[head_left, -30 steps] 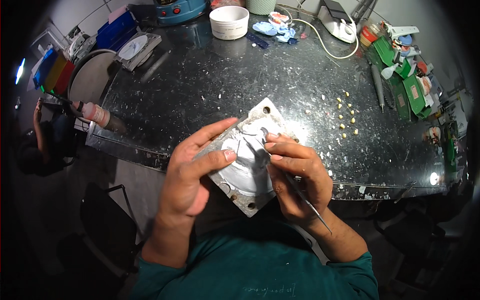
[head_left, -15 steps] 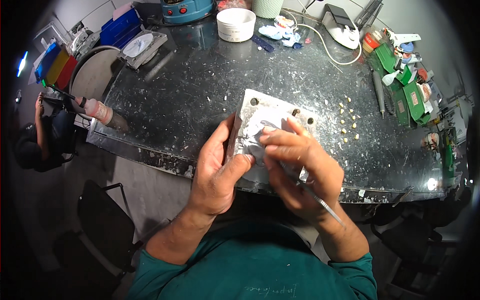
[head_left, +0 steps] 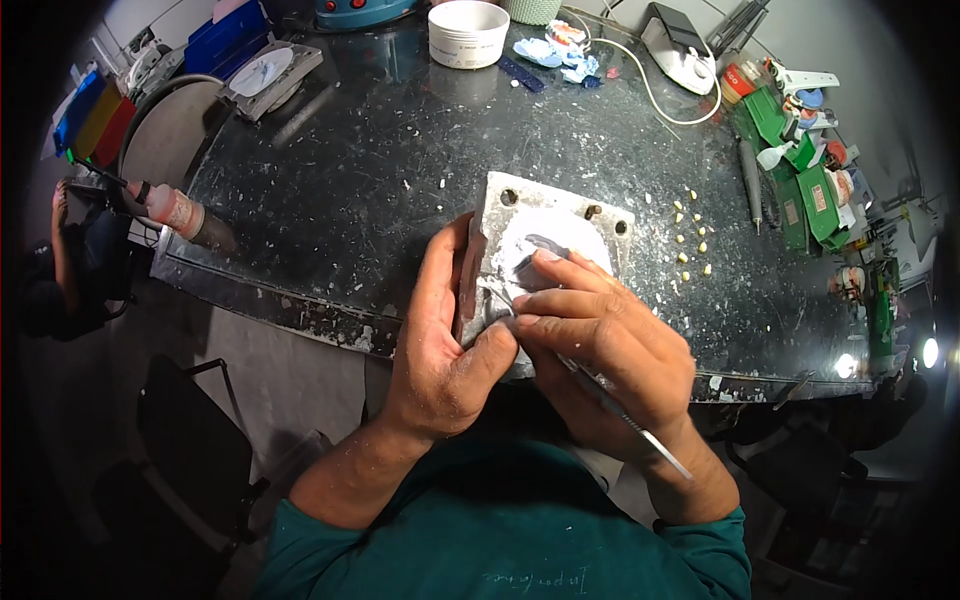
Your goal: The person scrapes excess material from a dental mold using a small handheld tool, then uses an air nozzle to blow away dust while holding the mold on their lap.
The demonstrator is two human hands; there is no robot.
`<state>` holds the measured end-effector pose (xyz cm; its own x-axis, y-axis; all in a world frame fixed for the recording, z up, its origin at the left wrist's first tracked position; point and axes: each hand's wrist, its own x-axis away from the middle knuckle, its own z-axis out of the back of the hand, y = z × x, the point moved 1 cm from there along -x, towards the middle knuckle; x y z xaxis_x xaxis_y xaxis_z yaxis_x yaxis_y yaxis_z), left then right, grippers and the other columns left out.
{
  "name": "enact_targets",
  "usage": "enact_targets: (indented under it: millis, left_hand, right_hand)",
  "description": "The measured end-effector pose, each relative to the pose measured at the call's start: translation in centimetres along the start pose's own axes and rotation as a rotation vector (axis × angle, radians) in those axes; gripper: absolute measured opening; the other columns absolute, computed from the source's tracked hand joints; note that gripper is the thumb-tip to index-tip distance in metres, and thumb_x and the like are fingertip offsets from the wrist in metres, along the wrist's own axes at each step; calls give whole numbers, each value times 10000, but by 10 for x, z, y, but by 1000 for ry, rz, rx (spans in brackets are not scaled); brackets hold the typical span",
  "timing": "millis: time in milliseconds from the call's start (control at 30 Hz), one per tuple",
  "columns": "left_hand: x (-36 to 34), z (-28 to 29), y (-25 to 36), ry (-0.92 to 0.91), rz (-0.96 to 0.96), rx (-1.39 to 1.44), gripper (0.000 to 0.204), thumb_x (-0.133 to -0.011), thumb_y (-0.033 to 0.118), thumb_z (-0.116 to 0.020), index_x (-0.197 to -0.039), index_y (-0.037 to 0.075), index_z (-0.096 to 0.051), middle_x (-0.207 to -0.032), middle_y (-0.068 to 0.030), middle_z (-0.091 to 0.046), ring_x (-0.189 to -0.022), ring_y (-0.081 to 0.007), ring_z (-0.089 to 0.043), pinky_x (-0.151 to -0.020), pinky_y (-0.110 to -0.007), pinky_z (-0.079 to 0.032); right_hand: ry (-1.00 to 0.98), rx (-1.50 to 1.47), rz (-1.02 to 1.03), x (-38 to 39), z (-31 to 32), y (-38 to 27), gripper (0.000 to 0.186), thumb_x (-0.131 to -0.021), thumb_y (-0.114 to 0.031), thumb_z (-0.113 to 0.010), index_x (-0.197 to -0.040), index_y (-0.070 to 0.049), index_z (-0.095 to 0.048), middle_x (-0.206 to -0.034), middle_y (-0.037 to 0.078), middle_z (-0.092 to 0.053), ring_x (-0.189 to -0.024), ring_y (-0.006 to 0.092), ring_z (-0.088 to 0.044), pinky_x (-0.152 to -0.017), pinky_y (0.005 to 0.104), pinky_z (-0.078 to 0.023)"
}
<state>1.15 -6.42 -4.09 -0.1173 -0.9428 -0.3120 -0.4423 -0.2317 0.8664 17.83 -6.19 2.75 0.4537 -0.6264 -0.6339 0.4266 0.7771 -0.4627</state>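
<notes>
My left hand (head_left: pixel 440 372) grips a square metal dental flask half (head_left: pixel 548 194) by its left side, thumb over the near edge. Holes show at the flask's far corners, with a stub between them. White plaster (head_left: pixel 578 226) fills its middle, around a grey hollow. A slim metal carving tool (head_left: pixel 640 430) is closed in my right hand (head_left: pixel 630 345), its handle sticking out back toward my wrist. The tool's thin tip reaches the plaster near my left thumb. My right fingers rest over the plaster and cover part of it.
Several cream artificial teeth (head_left: pixel 702 247) lie right of the flask on the dark bench (head_left: pixel 350 180). Farther off stand a white tub (head_left: pixel 468 40), another flask half (head_left: pixel 275 82) and green boxes (head_left: pixel 820 205). A pinkish bottle (head_left: pixel 180 212) is at left, beyond it another person's arm (head_left: pixel 65 245).
My right hand has come slightly lower, and the tool's tip now shows on the plaster near my left thumb. My left hand keeps its hold on the flask half. The view has shifted slightly.
</notes>
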Motion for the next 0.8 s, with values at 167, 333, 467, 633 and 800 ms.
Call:
enact_targets:
  millis: [167,333,467,633,800]
  left_hand:
    - [1,-4,3,32,13,-7,862,-994,290,-614,-1626,-136,-210,-1544,-240,-499,-1447,-277,-519,-1248,-415,-387]
    - [1,-3,6,-29,14,62,791,-1043,158,-570,-1646,-120,-140,-1562,-219,-449,-1478,-241,-451,-1255,-391,-340]
    - [1,-4,5,-37,-11,33,798,-1045,158,-570,-1649,-120,-129,-1572,-222,-438,-1480,-240,-447,-1257,-390,-336]
    - [2,-3,4,-39,-33,-23,817,-1053,161,-574,-1658,-123,-104,-1609,-246,-406,-1534,-271,-401,-1273,-398,-315]
    - [3,-1,4,-54,10,-12,832,-1052,146,-602,-1660,-121,-100,-1623,-254,-395,-1550,-276,-393,-1283,-401,-308]
  right_hand:
    - [-144,-57,-85,-9,16,0,275,-807,33,-858,-1044,-65,-756,-1095,90,-795,-1218,336,-756,-1078,510,-583]
    - [-205,-103,-111,-16,24,1,278,-805,28,-865,-1041,-71,-756,-1095,78,-796,-1211,332,-759,-1088,511,-583]
    - [-231,-61,-98,-19,27,1,269,-811,11,-870,-1038,-75,-755,-1095,76,-799,-1202,323,-762,-1089,501,-590]
    - [-256,-80,-150,-30,33,-3,186,-802,-22,-895,-943,-75,-786,-1046,86,-834,-1170,307,-782,-1109,524,-570]
    - [-289,-31,-107,-37,36,-2,182,-795,-39,-898,-926,-79,-778,-1038,83,-838,-1136,287,-796,-1070,498,-600]
